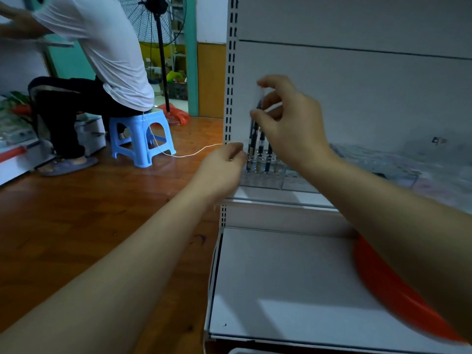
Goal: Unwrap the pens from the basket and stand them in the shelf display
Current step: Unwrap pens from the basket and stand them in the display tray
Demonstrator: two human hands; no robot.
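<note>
Shelf [281,196]: white metal shelving unit; I work at the left end of its upper shelf, against the slotted upright.
Lower shelf [275,284]: white panel below, running to the unit's front edge.
Orange basket [393,297]: sits at the right side of the lower shelf; my right forearm crosses in front and covers most of it, so I cannot see any contents.
Clear display holder [260,178]: stands at the left front corner of the upper shelf; blurred.
Standing pens [260,154]: several dark pens upright in the holder, side by side near the upright; exact count unclear.
Clear packaging [383,162]: pale, blurred material along the upper shelf to the right of the holder.
Person on blue stool [141,139]: seated well left of the shelf, white shirt, back toward me.
Standing fan [155,19]: behind the stool.
White cord [194,153]: trails over the wooden floor from the stool toward the shelf upright.
Right hand [291,121]: raised above the holder, thumb and fingertips pinching the top of a dark pen [256,118], which hangs upright over the standing ones; a pale blurred strip shows above the pinch.
Left hand [222,167]: at the shelf's left front corner beside the holder, fingers curled in; whether they hold anything I cannot tell.
</note>
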